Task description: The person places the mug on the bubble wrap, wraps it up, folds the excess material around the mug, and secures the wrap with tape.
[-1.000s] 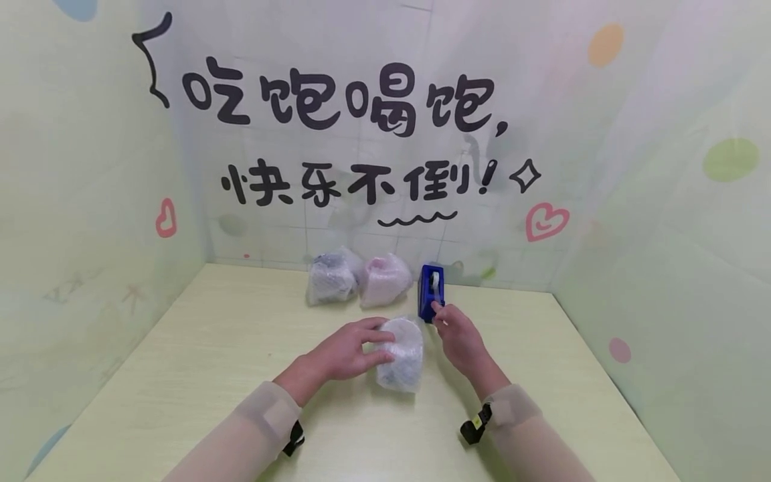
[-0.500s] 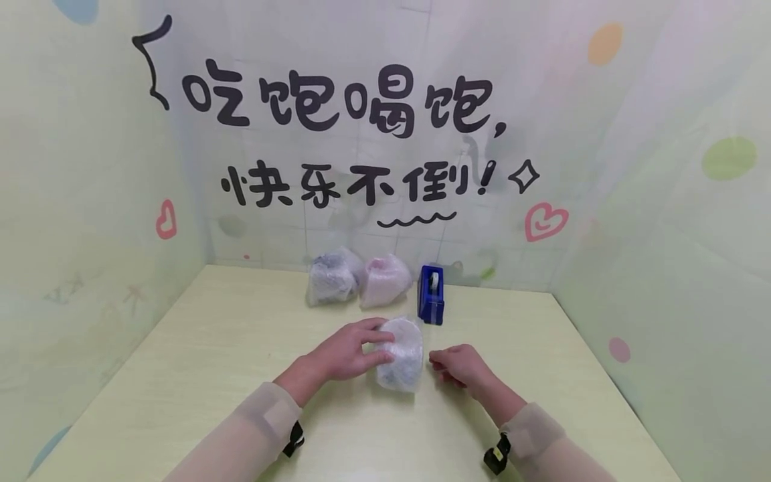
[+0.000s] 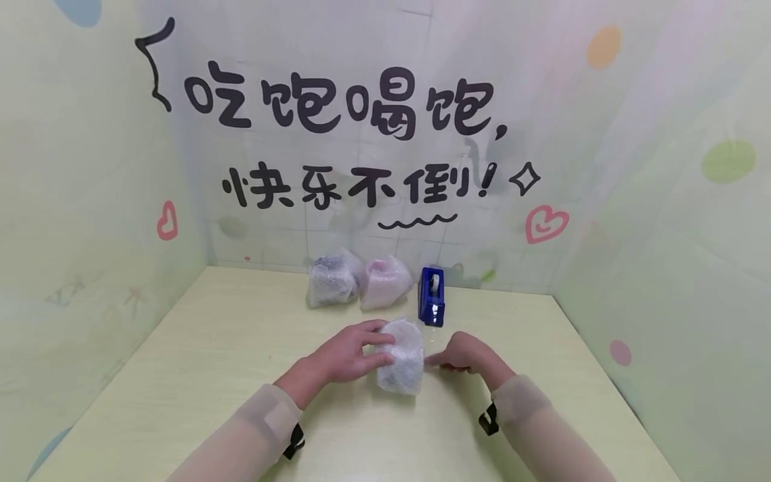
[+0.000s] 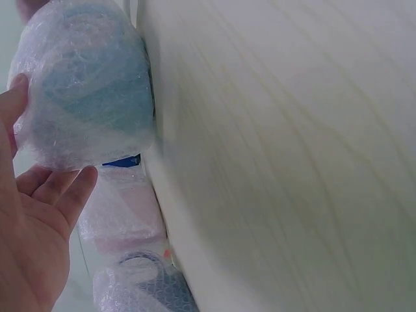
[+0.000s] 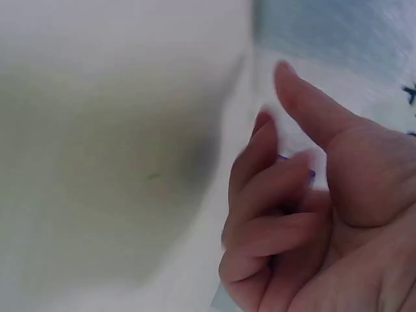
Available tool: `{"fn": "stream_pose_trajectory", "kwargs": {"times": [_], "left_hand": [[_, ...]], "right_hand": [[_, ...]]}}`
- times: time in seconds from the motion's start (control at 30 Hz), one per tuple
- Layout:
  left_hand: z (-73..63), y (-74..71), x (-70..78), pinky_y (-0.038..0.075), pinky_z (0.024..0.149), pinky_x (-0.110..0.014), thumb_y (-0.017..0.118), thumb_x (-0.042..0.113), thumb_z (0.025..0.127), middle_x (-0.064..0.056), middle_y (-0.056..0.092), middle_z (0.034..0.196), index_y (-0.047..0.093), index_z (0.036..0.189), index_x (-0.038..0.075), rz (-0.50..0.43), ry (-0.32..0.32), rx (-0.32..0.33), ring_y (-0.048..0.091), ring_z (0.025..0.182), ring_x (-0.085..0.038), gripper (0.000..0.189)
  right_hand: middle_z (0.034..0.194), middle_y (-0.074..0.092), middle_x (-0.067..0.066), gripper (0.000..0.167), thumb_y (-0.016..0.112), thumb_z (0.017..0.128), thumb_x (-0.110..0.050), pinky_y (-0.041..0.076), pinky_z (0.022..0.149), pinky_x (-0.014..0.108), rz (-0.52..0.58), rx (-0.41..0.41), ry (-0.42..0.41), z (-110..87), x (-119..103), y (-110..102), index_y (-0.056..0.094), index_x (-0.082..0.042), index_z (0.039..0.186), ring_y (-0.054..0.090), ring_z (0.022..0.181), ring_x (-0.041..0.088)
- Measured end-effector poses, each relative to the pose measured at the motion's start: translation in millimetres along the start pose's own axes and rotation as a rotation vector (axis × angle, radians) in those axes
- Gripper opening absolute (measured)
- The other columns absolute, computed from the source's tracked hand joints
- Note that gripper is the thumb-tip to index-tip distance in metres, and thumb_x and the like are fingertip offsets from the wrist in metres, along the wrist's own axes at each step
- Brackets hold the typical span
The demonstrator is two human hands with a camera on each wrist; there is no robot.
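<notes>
A rounded bundle in bubble wrap (image 3: 402, 368), pale blue showing through (image 4: 97, 91), stands at the middle of the table. My left hand (image 3: 349, 349) holds it from the left, thumb and fingers spread around its side. On the other side is my right hand (image 3: 472, 358), its thumb stretched out to the bundle's right edge. The right wrist view shows the remaining fingers (image 5: 273, 240) of that hand bent toward the palm, with nothing visible in them. Whether the thumb touches the wrap, I cannot tell. Just behind sits a blue tape dispenser (image 3: 431, 298).
Two more bubble-wrapped bundles stand by the back wall: a dark blue-grey one (image 3: 333, 280) and a pink one (image 3: 385, 282). Printed fabric walls close off the pale wooden table (image 3: 229, 375) at the back and both sides.
My right hand has left the dispenser, where it was at a strip of tape, and come nearer to the right side of the bundle. The left hand keeps its hold.
</notes>
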State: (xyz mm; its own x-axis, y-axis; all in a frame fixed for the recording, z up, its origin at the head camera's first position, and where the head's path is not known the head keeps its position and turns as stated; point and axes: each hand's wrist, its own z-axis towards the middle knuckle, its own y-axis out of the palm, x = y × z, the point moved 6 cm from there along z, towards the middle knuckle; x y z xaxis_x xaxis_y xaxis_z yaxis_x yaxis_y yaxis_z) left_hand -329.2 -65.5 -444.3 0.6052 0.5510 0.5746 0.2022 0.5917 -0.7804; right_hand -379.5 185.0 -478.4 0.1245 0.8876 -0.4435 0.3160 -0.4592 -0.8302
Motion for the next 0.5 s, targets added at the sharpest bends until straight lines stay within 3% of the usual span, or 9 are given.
{"fn": "stream_pose_trajectory", "kwargs": {"times": [0.13,0.23,0.37,0.5], "left_hand": [[-0.7,-0.2,-1.1,0.044,0.125,-0.061,0.073,0.04,0.105,-0.022,0.056,0.163,0.074,0.142,0.011,0.0,0.01,0.004,0.054,0.151,-0.044,0.047],[-1.1,0.0,-1.8,0.044,0.126,-0.061,0.074,0.04,0.105,-0.021,0.056,0.163,0.074,0.142,0.011,-0.003,0.011,0.009,0.054,0.151,-0.044,0.047],[-1.4,2.5,-1.8,0.044,0.126,-0.06,0.073,0.04,0.105,-0.021,0.055,0.164,0.074,0.143,0.011,-0.007,0.011,0.004,0.053,0.152,-0.044,0.047],[-2.1,2.0,-1.6,0.045,0.125,-0.06,0.074,0.04,0.105,-0.021,0.055,0.163,0.074,0.143,0.011,0.002,0.016,0.008,0.054,0.151,-0.043,0.047]], "right_hand": [[0.088,0.068,0.009,0.048,0.072,0.102,-0.046,0.045,0.063,0.029,0.304,0.195,-0.005,14.3,-6.4,-17.1,0.075,0.001,0.1,0.055,0.073,0.016],[0.111,0.075,0.015,0.052,0.066,0.107,-0.037,0.05,0.075,0.029,0.597,0.268,-0.004,26.5,-8.2,-13.6,0.069,0.009,0.131,0.064,0.09,0.018],[0.094,0.076,0.006,0.04,0.064,0.109,-0.026,0.046,0.069,0.026,0.871,0.268,0.061,39.0,-6.4,1.1,0.07,0.008,0.129,0.062,0.08,0.013],[0.083,0.072,-0.003,0.031,0.064,0.107,-0.021,0.042,0.066,0.024,0.942,0.272,0.08,43.5,-6.4,5.1,0.073,0.005,0.122,0.057,0.073,0.011]]}}
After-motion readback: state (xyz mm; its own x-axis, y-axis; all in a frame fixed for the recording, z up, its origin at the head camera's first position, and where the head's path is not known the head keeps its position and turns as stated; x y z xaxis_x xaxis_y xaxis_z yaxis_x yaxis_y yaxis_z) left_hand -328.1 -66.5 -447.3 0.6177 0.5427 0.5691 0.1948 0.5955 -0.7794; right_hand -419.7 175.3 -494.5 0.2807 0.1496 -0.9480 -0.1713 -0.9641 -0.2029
